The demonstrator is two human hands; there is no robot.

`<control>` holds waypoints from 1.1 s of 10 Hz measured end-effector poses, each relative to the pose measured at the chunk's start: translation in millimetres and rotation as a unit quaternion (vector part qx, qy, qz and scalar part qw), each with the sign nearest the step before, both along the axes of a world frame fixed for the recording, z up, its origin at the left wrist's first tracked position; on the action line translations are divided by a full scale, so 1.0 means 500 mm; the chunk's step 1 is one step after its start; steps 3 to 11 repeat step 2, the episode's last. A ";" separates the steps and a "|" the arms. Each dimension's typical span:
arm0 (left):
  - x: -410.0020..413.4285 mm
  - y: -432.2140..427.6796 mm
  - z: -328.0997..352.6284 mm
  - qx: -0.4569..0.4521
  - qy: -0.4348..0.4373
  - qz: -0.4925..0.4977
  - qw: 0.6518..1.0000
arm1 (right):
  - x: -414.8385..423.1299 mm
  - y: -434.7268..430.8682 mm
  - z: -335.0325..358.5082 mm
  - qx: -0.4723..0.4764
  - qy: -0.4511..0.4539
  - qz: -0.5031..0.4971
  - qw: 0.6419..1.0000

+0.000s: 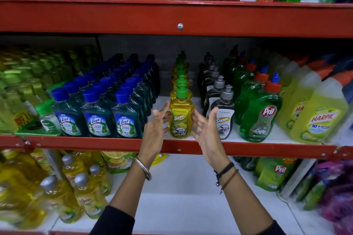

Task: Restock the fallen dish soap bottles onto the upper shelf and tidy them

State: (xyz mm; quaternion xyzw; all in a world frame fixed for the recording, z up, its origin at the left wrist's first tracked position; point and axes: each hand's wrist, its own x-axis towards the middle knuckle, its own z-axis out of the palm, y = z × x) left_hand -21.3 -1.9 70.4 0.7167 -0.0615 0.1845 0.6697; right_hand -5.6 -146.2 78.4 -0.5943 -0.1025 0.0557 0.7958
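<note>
Item: yellow Patanjali Super dish soap bottle (180, 118), front of its row at the shelf lip (114, 144), upright between your palms.

Grip: left hand (155, 129) and right hand (205, 129) flank it, fingers spread, unclamped; whether they touch it, you cannot tell. Grey-capped Patanjali Super bottle (224, 118) stands just outside your right hand, Lizol bottles (125, 118) outside your left. Square the label forward, press evenly from both sides, keep it behind the lip.

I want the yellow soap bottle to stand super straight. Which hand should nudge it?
Probably the left hand: its fingers touch the side of the front yellow bottle. The right hand is open beside it too, partly before the grey-capped bottle. Both seem close.
</note>
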 end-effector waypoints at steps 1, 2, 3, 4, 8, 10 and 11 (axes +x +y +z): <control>-0.003 0.000 0.001 -0.003 0.000 0.002 1.000 | -0.002 0.002 0.001 -0.003 -0.011 -0.006 1.000; -0.008 -0.018 -0.008 0.011 -0.024 0.046 0.999 | -0.006 0.003 -0.009 0.032 -0.024 -0.043 0.998; -0.008 -0.018 -0.008 0.011 -0.024 0.046 0.999 | -0.006 0.003 -0.009 0.032 -0.024 -0.043 0.998; -0.008 -0.018 -0.008 0.011 -0.024 0.046 0.999 | -0.006 0.003 -0.009 0.032 -0.024 -0.043 0.998; -0.008 -0.018 -0.008 0.011 -0.024 0.046 0.999 | -0.006 0.003 -0.009 0.032 -0.024 -0.043 0.998; -0.008 -0.018 -0.008 0.011 -0.024 0.046 0.999 | -0.006 0.003 -0.009 0.032 -0.024 -0.043 0.998; -0.008 -0.018 -0.008 0.011 -0.024 0.046 0.999 | -0.006 0.003 -0.009 0.032 -0.024 -0.043 0.998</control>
